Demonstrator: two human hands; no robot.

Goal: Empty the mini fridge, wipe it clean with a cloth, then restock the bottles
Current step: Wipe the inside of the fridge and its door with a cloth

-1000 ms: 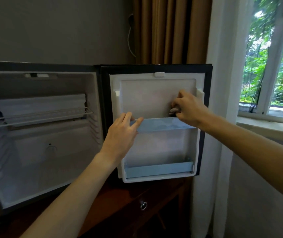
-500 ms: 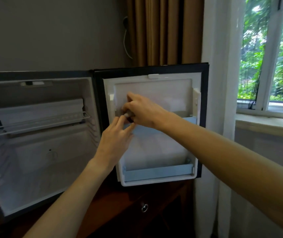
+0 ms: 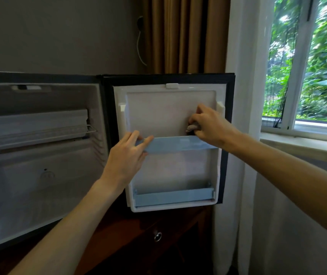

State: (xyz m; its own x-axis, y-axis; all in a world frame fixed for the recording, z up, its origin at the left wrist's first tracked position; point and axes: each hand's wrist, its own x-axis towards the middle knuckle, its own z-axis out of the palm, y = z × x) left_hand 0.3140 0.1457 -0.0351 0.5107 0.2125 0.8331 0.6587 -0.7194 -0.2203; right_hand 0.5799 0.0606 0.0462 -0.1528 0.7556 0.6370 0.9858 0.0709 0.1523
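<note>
The mini fridge (image 3: 39,175) stands open with no bottles in its white cavity, and its door (image 3: 158,108) is swung wide to the right. My left hand (image 3: 127,157) grips the left end of the upper pale-blue door shelf (image 3: 178,143), fingers over its front edge. My right hand (image 3: 208,126) holds a small grey cloth (image 3: 192,128) bunched against the white door liner, just above the right end of that shelf. A lower blue door shelf (image 3: 172,197) holds nothing. No bottles show anywhere in view.
A wire shelf (image 3: 39,135) crosses the fridge cavity. The fridge sits on a dark wooden cabinet (image 3: 138,235) with a metal knob (image 3: 157,236). Brown curtains (image 3: 184,34) hang behind, a white sheer curtain (image 3: 244,135) and a window sill (image 3: 305,143) lie right.
My right hand has swept the cloth from the left side of the door liner back to the right side. My left hand has kept its hold on the upper door shelf.
</note>
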